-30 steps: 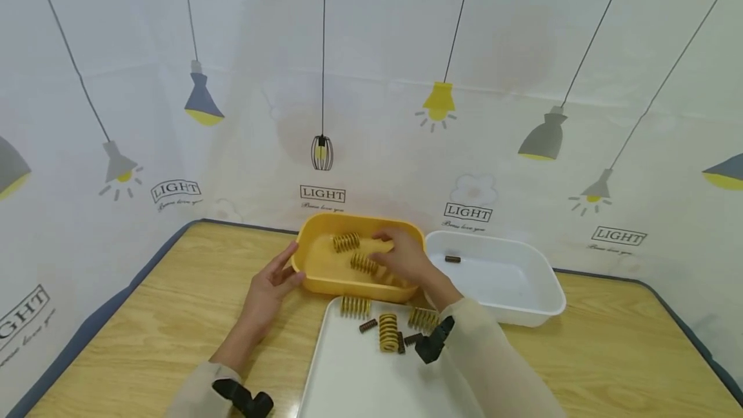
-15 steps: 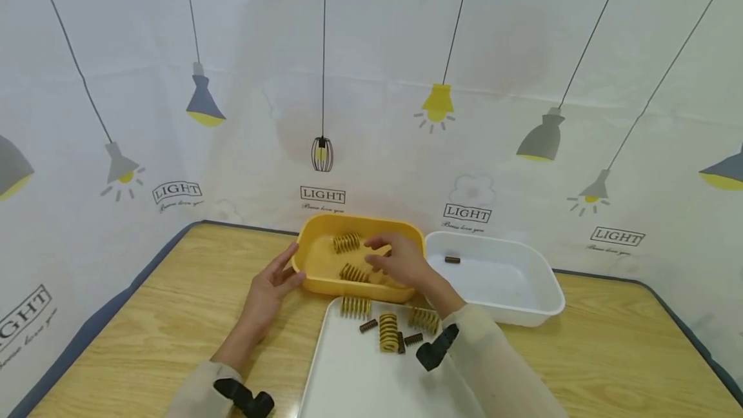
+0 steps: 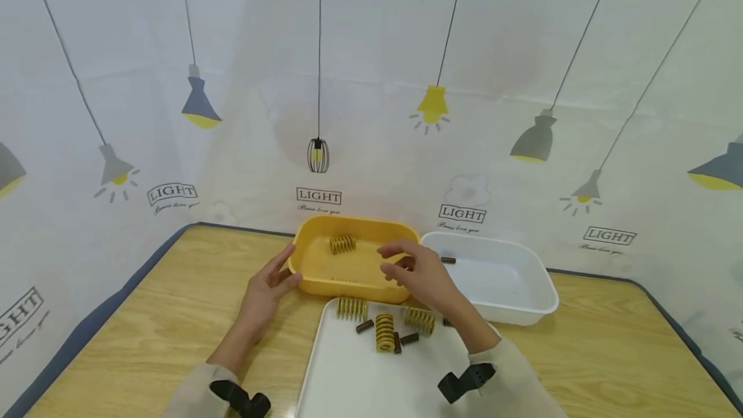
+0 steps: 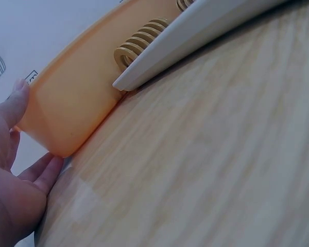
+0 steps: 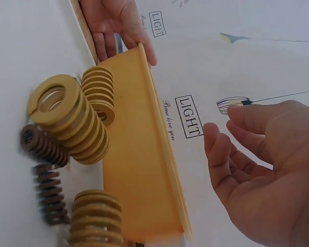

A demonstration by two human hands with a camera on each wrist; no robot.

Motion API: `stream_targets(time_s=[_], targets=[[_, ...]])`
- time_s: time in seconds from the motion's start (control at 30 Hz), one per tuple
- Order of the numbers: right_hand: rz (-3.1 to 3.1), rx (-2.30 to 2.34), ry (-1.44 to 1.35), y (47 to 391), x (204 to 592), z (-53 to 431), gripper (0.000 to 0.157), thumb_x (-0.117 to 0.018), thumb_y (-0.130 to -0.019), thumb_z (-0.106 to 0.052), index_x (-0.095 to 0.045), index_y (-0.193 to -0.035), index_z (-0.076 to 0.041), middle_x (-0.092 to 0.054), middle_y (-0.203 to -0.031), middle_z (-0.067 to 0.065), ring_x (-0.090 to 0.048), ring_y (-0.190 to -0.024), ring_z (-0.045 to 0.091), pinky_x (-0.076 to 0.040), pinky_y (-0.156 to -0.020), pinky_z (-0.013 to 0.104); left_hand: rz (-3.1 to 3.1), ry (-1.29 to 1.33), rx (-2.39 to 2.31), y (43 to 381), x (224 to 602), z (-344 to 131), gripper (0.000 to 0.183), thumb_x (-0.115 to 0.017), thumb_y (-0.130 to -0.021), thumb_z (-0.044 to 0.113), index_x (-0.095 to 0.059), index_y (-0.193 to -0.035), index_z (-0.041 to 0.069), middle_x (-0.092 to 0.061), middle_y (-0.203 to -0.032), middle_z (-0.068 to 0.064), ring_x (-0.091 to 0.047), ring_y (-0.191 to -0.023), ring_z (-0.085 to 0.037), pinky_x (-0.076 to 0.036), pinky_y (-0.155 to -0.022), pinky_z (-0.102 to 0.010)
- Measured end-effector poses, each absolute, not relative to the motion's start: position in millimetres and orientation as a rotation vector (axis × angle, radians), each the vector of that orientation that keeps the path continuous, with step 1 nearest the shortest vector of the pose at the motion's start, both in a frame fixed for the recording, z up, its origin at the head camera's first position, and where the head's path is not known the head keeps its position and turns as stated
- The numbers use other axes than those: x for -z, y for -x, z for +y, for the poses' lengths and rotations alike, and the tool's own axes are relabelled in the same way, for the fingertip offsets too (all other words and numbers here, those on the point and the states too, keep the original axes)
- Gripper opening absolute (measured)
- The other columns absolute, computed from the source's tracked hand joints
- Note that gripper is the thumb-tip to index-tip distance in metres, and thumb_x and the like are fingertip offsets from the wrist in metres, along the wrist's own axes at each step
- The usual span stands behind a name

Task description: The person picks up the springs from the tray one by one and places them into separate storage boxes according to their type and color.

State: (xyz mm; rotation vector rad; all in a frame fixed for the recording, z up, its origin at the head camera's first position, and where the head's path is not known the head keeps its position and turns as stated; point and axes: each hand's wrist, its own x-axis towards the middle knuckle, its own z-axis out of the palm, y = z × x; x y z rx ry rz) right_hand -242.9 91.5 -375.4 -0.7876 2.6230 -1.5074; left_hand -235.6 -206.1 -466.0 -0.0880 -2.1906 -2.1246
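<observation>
My left hand (image 3: pixel 264 298) rests against the left end of the yellow bin (image 3: pixel 354 288), fingers spread; in the left wrist view one digit is at the rim and other fingertips (image 4: pixel 54 167) are at the lower corner. Above the bin's right side hovers my right hand (image 3: pixel 420 276), bent fingers and thumb apart with nothing between them. A yellow coil spring (image 3: pixel 343 244) lies inside the bin, and a sliver of another spring shows just behind the front wall. Larger yellow springs (image 5: pixel 69 118) and small brown springs (image 5: pixel 50 195) lie on the white tray (image 3: pixel 371 379).
A white bin (image 3: pixel 511 310) stands right of the yellow one, with a small brown spring (image 3: pixel 447 260) inside. The tray sits in front of both bins on the wooden table (image 3: pixel 627 353). A curtain printed with lamps (image 3: pixel 377 115) hangs behind.
The spring near my right fingertips has rolled left and forward, now mostly hidden by the yellow bin's front wall. My right hand has drawn back to the right. The left hand stays put.
</observation>
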Motion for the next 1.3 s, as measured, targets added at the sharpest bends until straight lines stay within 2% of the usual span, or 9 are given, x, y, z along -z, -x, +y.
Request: stream_targets(time_s=[0.13,0.33,0.53,0.8,1.07,1.3], targets=[[2.616,1.506,0.749,229,379,105,0.024,-0.067,-0.092,-0.023,-0.065,-0.114,-0.015,-0.064,-0.107,0.004,-0.064,-0.081,0.024,-0.057,-0.067,0.035,-2.168,0.103,2.138,236,467,-207,0.059,-0.061,-0.095,0.012,-0.038,-0.148,0.022,-0.032,-0.152,0.008,-0.041,-0.13,-0.025,-0.044,-0.094,-0.017],[2.701,1.406,0.726,210,387,122,0.022,-0.069,-0.09,-0.022,-0.067,-0.111,-0.015,-0.066,-0.103,0.0,-0.062,-0.079,0.017,-0.054,-0.066,0.027,-2.155,0.093,2.161,235,467,-206,0.06,-0.062,-0.094,0.013,-0.039,-0.148,0.021,-0.032,-0.152,0.008,-0.041,-0.13,-0.024,-0.045,-0.093,-0.018],[2.72,1.377,0.702,197,396,136,0.021,-0.071,-0.088,-0.018,-0.068,-0.108,-0.012,-0.067,-0.097,-0.001,-0.061,-0.071,0.015,-0.052,-0.058,0.026,-2.16,0.093,2.145,236,468,-208,0.059,-0.062,-0.094,0.013,-0.039,-0.148,0.021,-0.033,-0.151,0.008,-0.04,-0.131,-0.025,-0.044,-0.094,-0.018],[2.674,1.411,0.624,190,410,150,0.025,-0.071,-0.087,-0.023,-0.068,-0.109,-0.011,-0.067,-0.092,0.0,-0.062,-0.071,0.013,-0.052,-0.059,0.025,-2.158,0.116,2.142,236,471,-208,0.06,-0.063,-0.093,0.016,-0.039,-0.148,0.021,-0.032,-0.152,0.008,-0.039,-0.132,-0.026,-0.043,-0.094,-0.017],[2.714,1.334,0.643,190,416,156,0.026,-0.072,-0.086,-0.026,-0.068,-0.109,-0.012,-0.065,-0.083,-0.002,-0.055,-0.059,0.009,-0.046,-0.048,0.024,-2.147,0.096,2.161,236,470,-209,0.059,-0.063,-0.094,0.013,-0.039,-0.147,0.021,-0.032,-0.152,0.008,-0.039,-0.132,-0.025,-0.042,-0.095,-0.016],[2.717,1.315,0.601,189,424,160,0.026,-0.076,-0.083,-0.02,-0.07,-0.108,-0.014,-0.066,-0.092,-0.001,-0.054,-0.059,0.01,-0.045,-0.046,0.023,-2.152,0.106,2.163,237,471,-208,0.059,-0.062,-0.094,0.012,-0.039,-0.148,0.021,-0.032,-0.152,0.008,-0.039,-0.133,-0.025,-0.042,-0.095,-0.016]])
